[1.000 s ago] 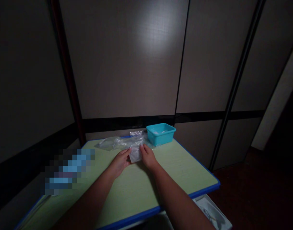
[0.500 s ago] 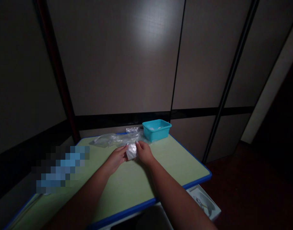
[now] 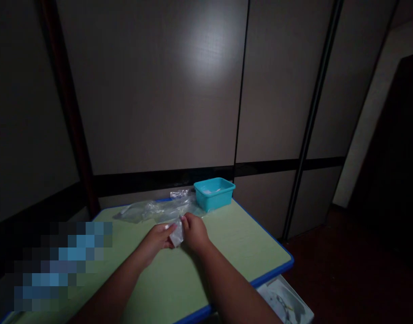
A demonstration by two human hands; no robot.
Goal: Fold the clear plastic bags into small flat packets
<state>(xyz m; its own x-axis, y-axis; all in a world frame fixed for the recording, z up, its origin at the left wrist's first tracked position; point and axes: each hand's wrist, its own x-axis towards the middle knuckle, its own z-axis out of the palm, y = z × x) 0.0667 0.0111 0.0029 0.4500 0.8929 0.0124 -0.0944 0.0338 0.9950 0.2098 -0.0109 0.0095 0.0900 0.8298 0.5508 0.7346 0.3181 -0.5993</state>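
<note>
Between my hands, over the light green table [image 3: 233, 252], is a small clear plastic packet [image 3: 177, 236]. My left hand [image 3: 158, 239] pinches its left side, thumb on top. At the packet's upper right, my right hand [image 3: 194, 230] grips the edge with thumb and curled fingers. What the packet contains, if anything, I cannot make out. Just beyond my hands, crumpled clear plastic bags [image 3: 152, 210] lie spread across the far part of the table. A turquoise plastic basket [image 3: 215, 200] stands at the far right corner, with something pale inside.
A blurred-out blue patch [image 3: 62, 265] covers the table's left side. Wardrobe panels [image 3: 165, 99] rise right behind the table. Below its right front edge, an open white drawer or box [image 3: 285, 299] holds small items. The table's rim [image 3: 274, 272] is blue.
The view has shifted, so the table and basket sit lower and further left. My right hand has turned, its fingers now closed at the packet's upper edge, and the packet is more tilted.
</note>
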